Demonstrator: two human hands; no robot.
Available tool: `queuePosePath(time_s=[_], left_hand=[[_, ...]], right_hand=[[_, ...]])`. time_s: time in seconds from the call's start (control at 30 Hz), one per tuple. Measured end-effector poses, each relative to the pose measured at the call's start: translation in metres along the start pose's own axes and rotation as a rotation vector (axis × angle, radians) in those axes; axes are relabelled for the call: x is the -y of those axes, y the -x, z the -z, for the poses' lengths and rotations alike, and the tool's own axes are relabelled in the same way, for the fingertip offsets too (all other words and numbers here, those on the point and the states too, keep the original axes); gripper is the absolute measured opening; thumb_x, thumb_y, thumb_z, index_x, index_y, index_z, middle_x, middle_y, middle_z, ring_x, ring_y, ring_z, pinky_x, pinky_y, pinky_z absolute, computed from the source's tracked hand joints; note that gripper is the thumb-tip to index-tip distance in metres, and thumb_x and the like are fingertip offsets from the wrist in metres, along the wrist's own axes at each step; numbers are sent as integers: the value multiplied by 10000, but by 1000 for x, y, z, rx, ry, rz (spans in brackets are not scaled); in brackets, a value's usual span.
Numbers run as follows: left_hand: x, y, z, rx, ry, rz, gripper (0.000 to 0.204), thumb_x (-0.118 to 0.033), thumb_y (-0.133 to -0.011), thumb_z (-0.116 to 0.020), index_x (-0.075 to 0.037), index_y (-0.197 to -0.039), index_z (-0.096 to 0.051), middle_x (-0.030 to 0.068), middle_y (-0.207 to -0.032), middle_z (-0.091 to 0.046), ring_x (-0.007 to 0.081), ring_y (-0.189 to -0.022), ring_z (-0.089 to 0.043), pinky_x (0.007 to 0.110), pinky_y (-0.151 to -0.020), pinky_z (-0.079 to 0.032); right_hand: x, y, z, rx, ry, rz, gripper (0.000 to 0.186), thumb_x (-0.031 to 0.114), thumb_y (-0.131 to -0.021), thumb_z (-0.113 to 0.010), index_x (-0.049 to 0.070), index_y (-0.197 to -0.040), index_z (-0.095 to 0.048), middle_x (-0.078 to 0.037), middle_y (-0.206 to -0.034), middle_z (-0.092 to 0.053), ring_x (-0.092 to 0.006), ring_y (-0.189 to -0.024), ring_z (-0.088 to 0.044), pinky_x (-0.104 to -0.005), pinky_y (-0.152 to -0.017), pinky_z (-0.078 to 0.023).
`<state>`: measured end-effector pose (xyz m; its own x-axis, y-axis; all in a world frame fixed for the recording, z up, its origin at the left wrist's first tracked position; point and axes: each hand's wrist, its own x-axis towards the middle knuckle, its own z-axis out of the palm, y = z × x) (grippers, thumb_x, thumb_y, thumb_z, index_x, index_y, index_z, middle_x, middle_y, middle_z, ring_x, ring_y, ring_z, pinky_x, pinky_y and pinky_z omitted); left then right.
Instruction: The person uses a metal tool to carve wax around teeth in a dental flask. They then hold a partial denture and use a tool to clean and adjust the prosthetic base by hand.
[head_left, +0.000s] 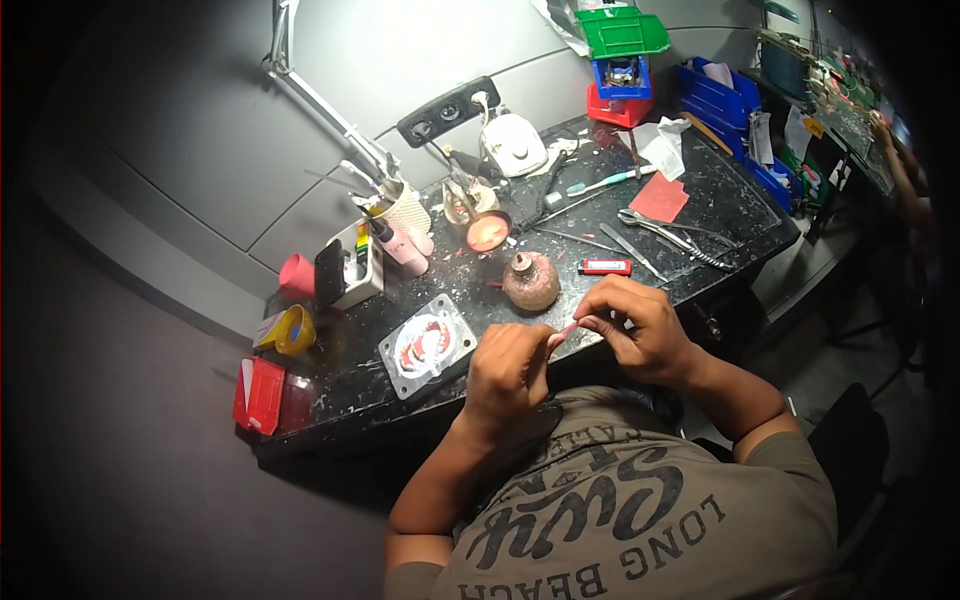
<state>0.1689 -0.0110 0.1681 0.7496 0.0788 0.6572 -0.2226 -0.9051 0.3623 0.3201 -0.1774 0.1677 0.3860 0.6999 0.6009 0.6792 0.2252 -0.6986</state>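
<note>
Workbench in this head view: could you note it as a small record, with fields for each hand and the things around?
Left hand: pinching a thin red piece
Right hand: pinching the same piece, farther right
Surface: dark, speckled workbench
Just beyond the hands: round pot, red lighter
Near left hand: square plate bearing a red-and-white piece
Farther back: toothbrush

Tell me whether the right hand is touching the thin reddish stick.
Touching. The head view shows the right hand with its thumb and fingertip pinching one end of the thin reddish stick.
</note>
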Motion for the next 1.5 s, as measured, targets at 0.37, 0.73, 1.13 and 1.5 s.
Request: queuePosePath(time_s=[0.37,0.73,1.13,1.5], left_hand=[[-1,10,-38,45,86,233,58,-61,-962,-721,-19,-952,-683,161,-795,-669,361,-723,-633,454,-691,-492],[29,-40,-95,91,-156,-62,73,-60,-878,-694,-53,-859,-624,136,-810,-610,335,-796,-606,453,-727,-498],[29,-33,-110,81,-82,-5,76,-3,-803,-682,-38,-866,-660,146,-893,-616,353,-865,-618,467,-742,-514],[33,-31,-106,34,10,44,55,-4,-835,-728,-42,-847,-690,129,-876,-625,349,-839,-618,460,-729,-499]], right_hand=[[-44,24,23,-211,454,-146,133,131,-944,-734,20,-1010,-705,-155,-936,-684,-367,-851,-684,-443,-760,-546],[-84,14,60,-59,770,-388,53,21,-910,-695,-7,-955,-692,-192,-950,-678,-403,-962,-666,-480,-876,-518],[-108,29,97,-212,-35,-486,111,97,-1057,-623,1,-1013,-657,-24,-895,-652,-100,-825,-599,-293,-782,-506],[-84,21,69,-232,-481,-454,100,6,-947,-719,17,-1037,-678,-24,-881,-684,-109,-792,-705,-249,-738,-594]])
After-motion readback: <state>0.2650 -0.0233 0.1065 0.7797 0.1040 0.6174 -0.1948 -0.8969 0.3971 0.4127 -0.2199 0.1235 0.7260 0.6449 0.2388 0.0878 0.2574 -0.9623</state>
